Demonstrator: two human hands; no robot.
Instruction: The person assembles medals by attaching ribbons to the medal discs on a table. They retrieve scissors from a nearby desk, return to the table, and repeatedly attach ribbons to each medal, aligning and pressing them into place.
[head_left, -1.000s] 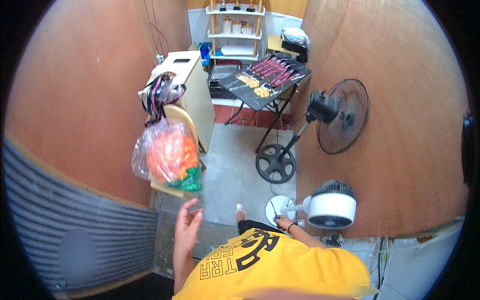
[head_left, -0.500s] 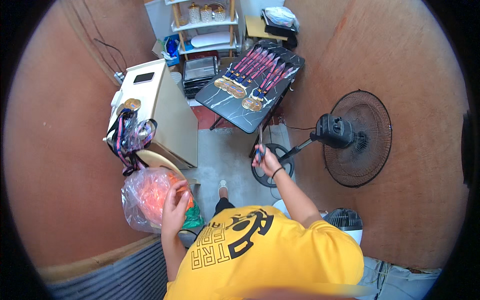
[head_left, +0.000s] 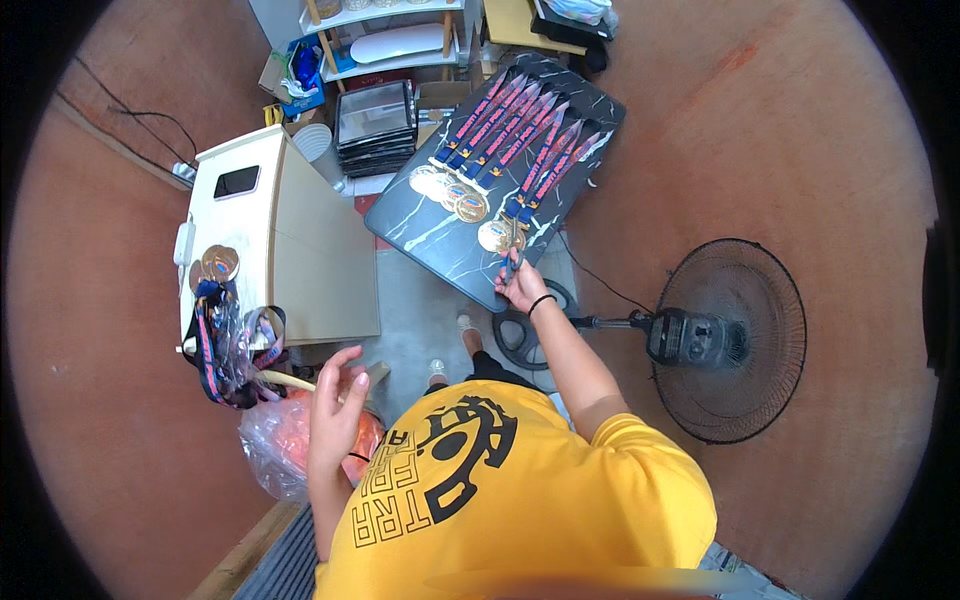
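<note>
My right hand (head_left: 520, 286) is closed around a pair of scissors (head_left: 512, 262) with dark blue handles, blades pointing away from me. It is at the near edge of the black marble-patterned table (head_left: 425, 232), and the blades overlap a pair of gold medals (head_left: 492, 237). Those medals lie with pink and navy ribbons (head_left: 545, 178) stretched toward the far side. Left of them is another group of medals (head_left: 471, 207) with ribbons laid side by side. My left hand (head_left: 335, 405) is raised with its fingers apart, holding nothing, near a clear plastic bag (head_left: 270, 450) with orange contents.
On the left, a cream cabinet (head_left: 325, 250) carries a phone (head_left: 237, 181) and more medals (head_left: 221, 262), their ribbons hanging over its near edge. A black stand fan (head_left: 725, 340) stands at right. Stacked black trays (head_left: 375, 125) and a shelf (head_left: 395, 68) are at the back.
My right hand has moved forward with the scissors, from before the table to over its near edge by the medals. My view has shifted closer to the table. The left hand remains raised and open.
</note>
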